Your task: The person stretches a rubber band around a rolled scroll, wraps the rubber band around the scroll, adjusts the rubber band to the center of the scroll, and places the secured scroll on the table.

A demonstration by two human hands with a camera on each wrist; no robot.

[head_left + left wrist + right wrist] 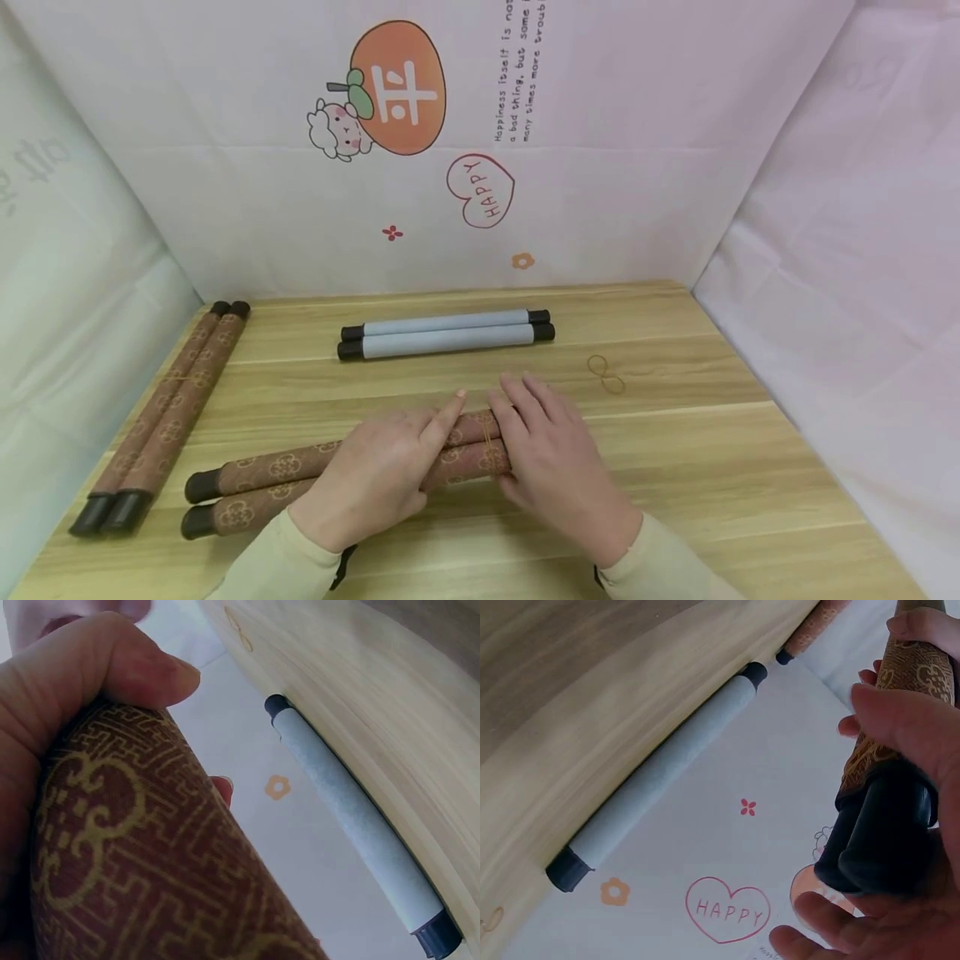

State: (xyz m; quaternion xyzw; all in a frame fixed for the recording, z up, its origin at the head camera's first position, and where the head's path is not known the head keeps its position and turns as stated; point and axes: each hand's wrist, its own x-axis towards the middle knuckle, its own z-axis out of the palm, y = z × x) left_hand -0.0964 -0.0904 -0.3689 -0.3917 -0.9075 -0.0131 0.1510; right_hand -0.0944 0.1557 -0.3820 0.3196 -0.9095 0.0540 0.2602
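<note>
My left hand (382,467) grips a pair of brown scrolls (285,465) with gold patterns and black end knobs, lying side by side. Its thumb bends over the patterned scroll (165,840) in the left wrist view. Near the pair's right end, a thin yellowish rubber band (489,442) loops round both. Over that end lies my right hand (551,454), its fingers stretched out past the scrolls. In the right wrist view, the black knobs (889,832) stand between its thumb and its loosely extended fingers, and the band (866,759) shows bunched near them.
Behind the hands lie two pale blue scrolls (450,332) with black ends. Another brown scroll pair (172,408) lies along the table's left side. A loose rubber band (606,375), twisted into a figure eight, rests to the right. White printed cloth (600,208) encloses the wooden table (712,467).
</note>
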